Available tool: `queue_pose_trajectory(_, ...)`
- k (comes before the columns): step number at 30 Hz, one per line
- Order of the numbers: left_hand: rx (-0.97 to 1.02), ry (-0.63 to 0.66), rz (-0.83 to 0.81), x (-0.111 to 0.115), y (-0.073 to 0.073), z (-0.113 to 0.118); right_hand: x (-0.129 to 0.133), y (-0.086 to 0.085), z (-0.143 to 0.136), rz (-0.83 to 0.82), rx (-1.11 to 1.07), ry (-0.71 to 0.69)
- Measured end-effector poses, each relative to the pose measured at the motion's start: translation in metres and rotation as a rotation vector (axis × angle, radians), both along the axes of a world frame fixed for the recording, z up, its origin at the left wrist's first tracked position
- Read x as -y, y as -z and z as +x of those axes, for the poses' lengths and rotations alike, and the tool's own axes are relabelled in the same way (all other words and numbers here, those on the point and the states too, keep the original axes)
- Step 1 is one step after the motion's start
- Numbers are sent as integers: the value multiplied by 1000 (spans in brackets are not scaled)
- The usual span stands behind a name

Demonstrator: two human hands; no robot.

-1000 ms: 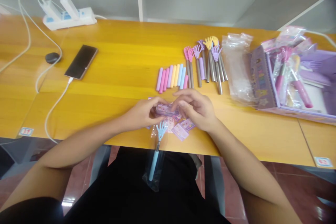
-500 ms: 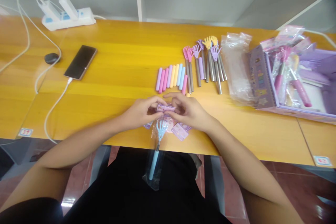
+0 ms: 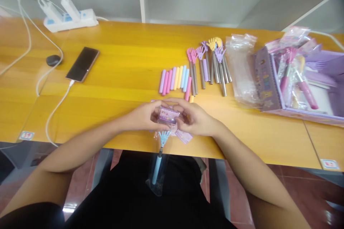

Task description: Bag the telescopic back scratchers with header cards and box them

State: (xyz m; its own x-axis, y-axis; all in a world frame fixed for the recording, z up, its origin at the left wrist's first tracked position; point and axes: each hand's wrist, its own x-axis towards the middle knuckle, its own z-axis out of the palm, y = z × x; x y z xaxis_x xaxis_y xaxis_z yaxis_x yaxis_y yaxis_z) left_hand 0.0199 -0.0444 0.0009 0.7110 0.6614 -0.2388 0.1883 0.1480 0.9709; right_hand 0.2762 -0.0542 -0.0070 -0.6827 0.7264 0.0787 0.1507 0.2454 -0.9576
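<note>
Both my left hand (image 3: 145, 116) and my right hand (image 3: 196, 117) are closed on a small purple printed card (image 3: 168, 114), one at each end. Below the card hangs a clear plastic bag (image 3: 159, 190) holding a light blue back scratcher (image 3: 157, 168), its claw end up and its handle past the table edge. How the bag's top meets the card is hidden by my fingers. More purple cards (image 3: 184, 136) lie on the table under my hands, partly covered.
Coloured handle sleeves (image 3: 172, 78) lie in a row beyond my hands, with metal back scratcher rods (image 3: 212, 66) beside them. Clear bags (image 3: 243, 71) and a purple box (image 3: 271, 89) of packed scratchers are to the right. A phone (image 3: 82, 63) and power strip (image 3: 71, 20) are left.
The card between my hands has tipped so more of its printed face shows. My thumbs have moved down and apart, and the bagged scratcher has shifted slightly.
</note>
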Motion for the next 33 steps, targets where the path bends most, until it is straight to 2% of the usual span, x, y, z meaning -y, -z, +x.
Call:
queue_pose_trajectory(3,0,33,11,-1,-1,-2,-1,-2,2,-150,-109,26)
queue_pose_trajectory(5,83,-47,-36,-2,-1,-4,-2,-5,3,-319,-208,-6)
queue_pose_trajectory(8,230,-372,-92,-7,-1,-6,-4,-9,4,-513,-197,-203)
queue_pose_trajectory(10,309,-594,-84,-12,-2,-6,-4,-12,3,-489,-87,-285)
queue_pose_trajectory(12,371,-712,-74,-18,-5,-5,-4,-13,1,-417,-17,-243)
queue_pose_trajectory(14,434,-742,-74,-23,-8,-6,-5,-13,1,-383,-20,-139)
queue_pose_trajectory(16,490,-704,-102,-25,-12,-6,-9,-15,5,-316,-44,-3)
queue_pose_trajectory(21,510,-583,-196,-25,-14,-8,-23,-31,39,169,71,454)
queue_pose_trajectory(24,495,-545,-192,-23,-11,-8,-24,-49,81,310,253,708)
queue_pose_trajectory(26,485,-513,-183,-22,-8,-8,-26,-59,118,413,435,963)
queue_pose_trajectory(28,478,-485,-174,-21,-7,-8,-32,-62,160,521,625,1216)
queue_pose_trajectory(31,460,-455,-155,-19,-5,-7,-47,-47,220,699,875,1453)
queue_pose_trajectory(33,438,-438,-133,-17,-3,-7,-55,-27,247,689,1031,1429)
